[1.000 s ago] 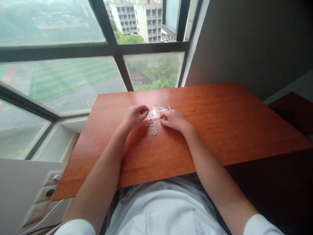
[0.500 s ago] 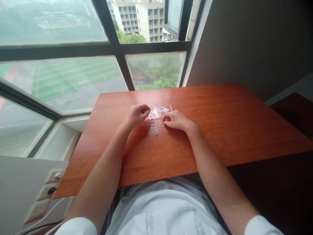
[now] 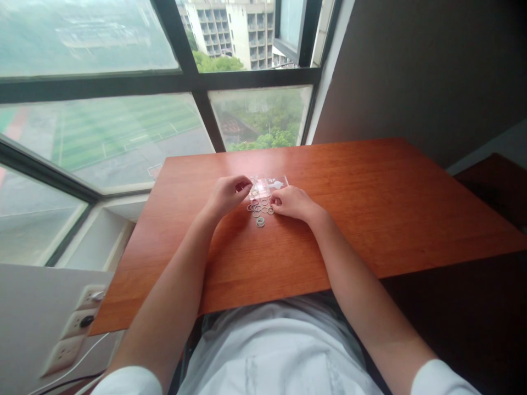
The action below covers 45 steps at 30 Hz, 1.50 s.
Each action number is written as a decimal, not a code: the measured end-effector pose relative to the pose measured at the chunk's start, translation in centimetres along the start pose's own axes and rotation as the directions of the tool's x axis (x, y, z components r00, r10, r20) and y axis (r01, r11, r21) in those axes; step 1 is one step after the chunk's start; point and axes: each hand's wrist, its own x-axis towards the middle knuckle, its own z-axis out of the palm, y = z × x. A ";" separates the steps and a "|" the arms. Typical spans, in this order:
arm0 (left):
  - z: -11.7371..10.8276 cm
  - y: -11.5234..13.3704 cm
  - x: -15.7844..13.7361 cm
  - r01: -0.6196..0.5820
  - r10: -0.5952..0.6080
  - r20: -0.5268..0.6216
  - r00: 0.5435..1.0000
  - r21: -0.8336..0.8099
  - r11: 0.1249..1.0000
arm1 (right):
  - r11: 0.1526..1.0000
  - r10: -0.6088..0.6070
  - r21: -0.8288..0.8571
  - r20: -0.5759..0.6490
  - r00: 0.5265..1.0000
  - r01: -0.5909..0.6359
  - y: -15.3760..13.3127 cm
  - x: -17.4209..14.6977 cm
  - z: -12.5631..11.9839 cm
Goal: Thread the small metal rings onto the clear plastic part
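Several small pale rings (image 3: 257, 208) lie in a loose cluster on the wooden table, with a little overlapping group of rings (image 3: 261, 222) nearer to me. Behind them is a clear plastic box (image 3: 259, 187), its transparent lid (image 3: 280, 181) with a white print lying to the right. My left hand (image 3: 229, 193) is at the box's left edge, thumb and fingertips drawn together; the box partly blends with the fingertips. My right hand (image 3: 292, 201) rests at the right side of the ring cluster, fingers pinched by the rings. What sits in the pinch is too small to tell.
The reddish-brown table (image 3: 362, 208) stretches to both sides and ends close in front of my body. A window (image 3: 263, 115) with dark frames stands behind it. Wall sockets (image 3: 78, 323) with plugs and cables (image 3: 74, 365) are at the lower left.
My right hand has shifted very slightly to the left beside the rings. My left hand stays at the box, and the whole view has drifted a little.
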 end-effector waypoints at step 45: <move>1.2 3.0 -0.3 -0.076 0.105 0.172 0.980 -0.168 0.983 | 0.975 -0.009 0.208 -0.304 0.953 0.076 -0.2 0.6 0.5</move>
